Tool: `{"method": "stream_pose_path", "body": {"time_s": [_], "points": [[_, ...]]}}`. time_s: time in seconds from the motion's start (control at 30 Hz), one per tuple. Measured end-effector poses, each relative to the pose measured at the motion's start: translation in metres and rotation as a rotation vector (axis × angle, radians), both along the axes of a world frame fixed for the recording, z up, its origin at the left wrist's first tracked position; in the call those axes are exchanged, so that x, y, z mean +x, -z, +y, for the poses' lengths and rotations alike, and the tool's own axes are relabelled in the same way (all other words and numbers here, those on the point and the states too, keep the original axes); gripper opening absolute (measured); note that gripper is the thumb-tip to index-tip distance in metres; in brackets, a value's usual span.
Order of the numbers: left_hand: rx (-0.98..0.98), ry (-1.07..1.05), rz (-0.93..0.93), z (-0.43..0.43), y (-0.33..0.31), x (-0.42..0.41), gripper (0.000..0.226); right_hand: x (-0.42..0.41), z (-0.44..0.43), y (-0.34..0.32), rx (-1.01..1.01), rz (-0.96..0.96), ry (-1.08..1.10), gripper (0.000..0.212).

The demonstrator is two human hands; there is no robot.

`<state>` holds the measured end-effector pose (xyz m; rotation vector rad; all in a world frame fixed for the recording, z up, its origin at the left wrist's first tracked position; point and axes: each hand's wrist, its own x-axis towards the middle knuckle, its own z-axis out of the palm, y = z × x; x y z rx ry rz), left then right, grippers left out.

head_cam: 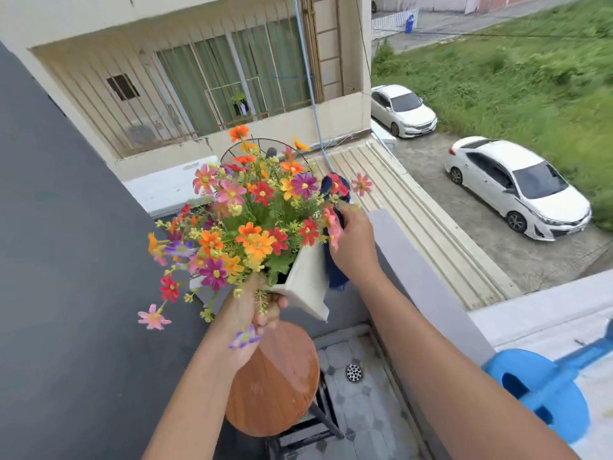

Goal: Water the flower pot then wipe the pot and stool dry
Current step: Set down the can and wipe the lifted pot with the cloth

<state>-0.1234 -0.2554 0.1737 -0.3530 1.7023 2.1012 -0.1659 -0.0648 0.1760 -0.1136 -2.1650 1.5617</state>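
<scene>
A: Where's the pot (303, 283) now?

B: Lifted off the stool (275, 380), tilted, its mouth leaning left. The left hand (255, 318) is clamped on its lower near edge, under the flowers (252, 220).

A: And the cloth (335, 273)?

B: Bunched in the right hand (353, 247), fingers closed on it, pressed against the pot's right wall (the side facing away from the left hand).

A: So the wipe comes from the right?

B: I'd judge so. The stool top looks wet, directly below the pot.
</scene>
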Motion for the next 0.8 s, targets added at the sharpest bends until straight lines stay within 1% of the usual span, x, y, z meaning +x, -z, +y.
{"method": "stream_pose_path", "body": {"time_s": [0.03, 0.1, 0.13, 0.17, 0.27, 0.33, 0.37, 0.43, 0.5, 0.57, 0.63, 0.73, 0.8], "points": [[0.021, -0.012, 0.000, -0.001, 0.000, 0.001, 0.038, -0.007, 0.005, 0.005, -0.005, -0.061, 0.009, 0.025], [0.027, -0.002, 0.011, -0.002, 0.000, 0.001, 0.040, -0.008, 0.008, 0.008, -0.055, -0.131, 0.001, 0.017], [0.009, 0.008, 0.021, -0.001, 0.001, 0.000, 0.039, -0.004, 0.006, 0.006, -0.050, -0.119, -0.003, 0.013], [-0.002, 0.008, 0.028, 0.001, 0.001, 0.000, 0.038, 0.002, 0.002, 0.001, -0.047, -0.088, 0.002, 0.015], [0.019, -0.029, 0.037, 0.005, -0.003, -0.004, 0.033, 0.024, -0.017, -0.009, -0.087, 0.010, 0.014, 0.035], [0.072, -0.031, 0.035, 0.007, -0.009, -0.007, 0.027, 0.041, -0.034, -0.009, -0.118, 0.052, 0.016, 0.046], [0.105, -0.036, 0.026, 0.009, -0.012, -0.008, 0.027, 0.048, -0.040, -0.005, -0.103, 0.081, 0.002, 0.049], [0.123, -0.069, 0.018, 0.009, -0.014, -0.011, 0.031, 0.063, -0.050, 0.007, -0.071, 0.137, -0.039, 0.049], [0.108, -0.088, 0.027, 0.008, -0.015, -0.013, 0.031, 0.076, -0.055, 0.024, -0.055, 0.197, -0.072, 0.042], [0.133, -0.097, 0.019, 0.007, -0.016, -0.012, 0.028, 0.084, -0.056, 0.044, -0.008, 0.211, -0.086, 0.048], [0.176, -0.121, 0.003, 0.004, -0.016, -0.011, 0.029, 0.087, -0.053, 0.063, 0.021, 0.147, -0.074, 0.054], [0.172, -0.137, -0.008, 0.002, -0.014, -0.011, 0.032, 0.082, -0.049, 0.078, -0.002, 0.001, -0.005, 0.045], [0.143, -0.106, 0.005, 0.003, -0.012, -0.010, 0.034, 0.081, -0.052, 0.071, -0.029, -0.032, 0.008, 0.044]]}}
